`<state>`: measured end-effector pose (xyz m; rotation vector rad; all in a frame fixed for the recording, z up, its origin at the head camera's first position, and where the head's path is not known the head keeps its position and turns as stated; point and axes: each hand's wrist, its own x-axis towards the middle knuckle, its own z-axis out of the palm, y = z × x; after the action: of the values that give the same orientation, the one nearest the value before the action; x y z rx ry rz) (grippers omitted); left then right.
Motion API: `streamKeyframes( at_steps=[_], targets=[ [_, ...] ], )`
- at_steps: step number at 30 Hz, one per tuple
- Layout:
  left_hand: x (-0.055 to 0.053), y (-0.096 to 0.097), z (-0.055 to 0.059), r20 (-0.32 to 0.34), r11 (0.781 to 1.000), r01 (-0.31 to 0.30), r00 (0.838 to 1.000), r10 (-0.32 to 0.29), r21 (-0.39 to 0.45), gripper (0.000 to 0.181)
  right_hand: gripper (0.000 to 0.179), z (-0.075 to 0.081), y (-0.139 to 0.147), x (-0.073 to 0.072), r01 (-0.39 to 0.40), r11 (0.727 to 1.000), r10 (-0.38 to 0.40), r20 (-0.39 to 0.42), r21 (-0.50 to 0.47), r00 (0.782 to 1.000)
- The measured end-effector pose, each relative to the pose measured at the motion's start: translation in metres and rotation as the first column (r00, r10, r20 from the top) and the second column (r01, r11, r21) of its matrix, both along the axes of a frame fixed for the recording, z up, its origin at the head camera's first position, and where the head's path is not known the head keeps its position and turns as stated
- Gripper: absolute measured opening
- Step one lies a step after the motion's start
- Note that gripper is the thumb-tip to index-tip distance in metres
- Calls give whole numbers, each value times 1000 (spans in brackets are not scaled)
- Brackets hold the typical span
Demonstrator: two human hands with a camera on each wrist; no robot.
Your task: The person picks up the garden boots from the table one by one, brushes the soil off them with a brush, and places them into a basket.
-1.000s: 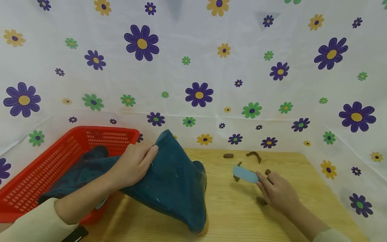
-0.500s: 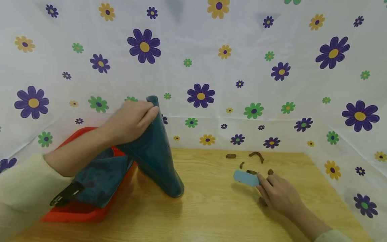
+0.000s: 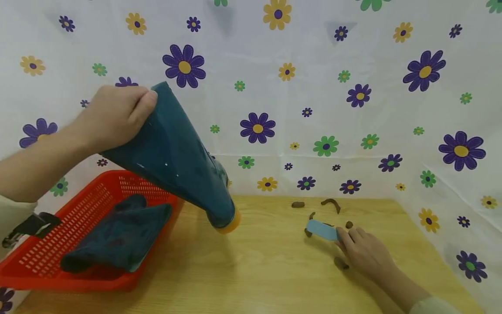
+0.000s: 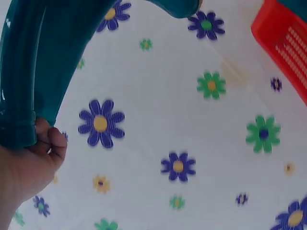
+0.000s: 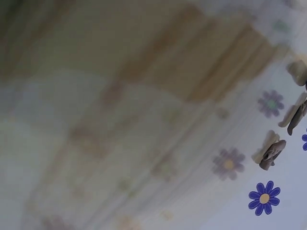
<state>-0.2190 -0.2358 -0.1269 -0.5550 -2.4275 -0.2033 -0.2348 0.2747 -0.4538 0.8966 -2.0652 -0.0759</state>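
Note:
My left hand (image 3: 117, 115) grips the top of a teal rubber boot (image 3: 172, 152) and holds it tilted, foot end down, above the wooden table. An orange-yellow sole (image 3: 232, 222) shows at its lower end. In the left wrist view, fingers curl at the boot's (image 4: 62, 43) top edge. At the right, my right hand (image 3: 366, 253) pinches a flat light-blue piece with a rounded end (image 3: 323, 230); its grip end is hidden in the fingers. Around it lie several brown lumps, such as a curved strip (image 3: 332, 204) and a short roll (image 3: 298, 204).
A red slotted basket (image 3: 113, 285) stands at the left. In it lies a second teal boot (image 3: 121, 237) with dark stains. A flower-patterned white sheet (image 3: 290, 104) lines the back and sides of the table (image 3: 274, 279). A dark strap (image 3: 37, 224) is near the left wrist.
My left hand has risen and moved left, lifting the boot higher and swinging its foot end away from the brown lumps. The right hand stays nearly still with the blue piece.

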Motion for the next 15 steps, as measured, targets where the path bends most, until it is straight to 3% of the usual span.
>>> streamKeyframes(
  at_steps=[4,10,12,15],
  targets=[
    [9,-23,17,-72,989,-96,993,89,-110,38,56,-1,1,1,-3,1000,3,9,-7,1000],
    [15,-55,33,-124,935,-213,975,185,-285,31,60,-2,5,2,10,1000,-10,14,-3,1000],
    [14,-74,35,-187,866,-245,966,179,-437,26,61,-3,6,2,8,1000,-8,15,3,1000],
    [11,-104,32,-293,709,-312,944,154,-633,25,61,-3,5,3,10,1000,-10,20,6,1000]
  ],
)
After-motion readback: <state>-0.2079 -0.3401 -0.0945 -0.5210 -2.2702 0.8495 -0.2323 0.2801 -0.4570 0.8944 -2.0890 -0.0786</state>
